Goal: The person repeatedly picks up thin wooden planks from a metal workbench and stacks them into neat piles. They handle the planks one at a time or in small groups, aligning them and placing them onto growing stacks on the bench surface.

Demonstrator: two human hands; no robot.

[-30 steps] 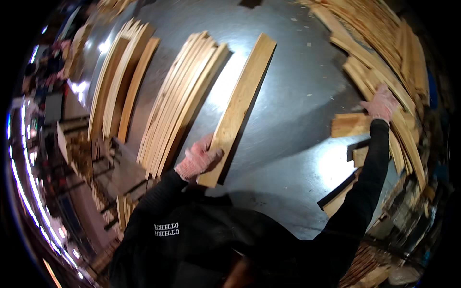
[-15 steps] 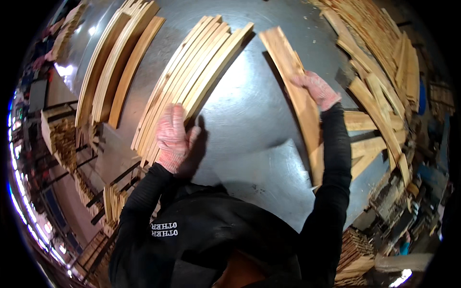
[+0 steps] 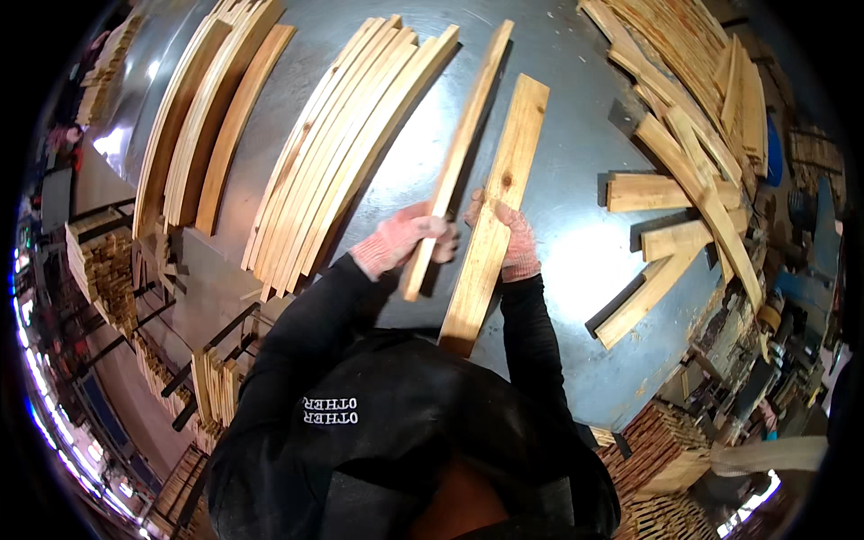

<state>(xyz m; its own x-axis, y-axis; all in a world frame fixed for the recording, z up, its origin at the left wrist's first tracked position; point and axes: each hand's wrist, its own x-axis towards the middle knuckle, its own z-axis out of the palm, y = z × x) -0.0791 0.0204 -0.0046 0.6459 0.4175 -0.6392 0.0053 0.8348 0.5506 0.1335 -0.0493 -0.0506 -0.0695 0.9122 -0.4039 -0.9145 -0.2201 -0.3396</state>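
Observation:
Pink work gloves cover both hands. My left hand (image 3: pixel 407 238) is closed round the near part of a narrow wooden board (image 3: pixel 463 135), which stands on edge. Beside it my right hand (image 3: pixel 511 236) grips a second wooden board (image 3: pixel 510 166), its broad, knotted face turned up and its near end close to my body. The two boards are apart, slanting away from me. Just left of my left hand lies a row of several curved wooden slats (image 3: pixel 346 144), packed side by side on the grey metal table (image 3: pixel 396 184).
More curved boards (image 3: pixel 202 117) stand on edge at the far left. On the right lie loose wooden pieces (image 3: pixel 661 193) and a large pile of boards (image 3: pixel 693 54). Stacked timber (image 3: pixel 112 270) stands beyond the left table edge, and another stack (image 3: pixel 661 450) is at the lower right.
My right hand has brought its board leftward to the middle, in front of me. My left hand has left the slat row and now holds a narrow board.

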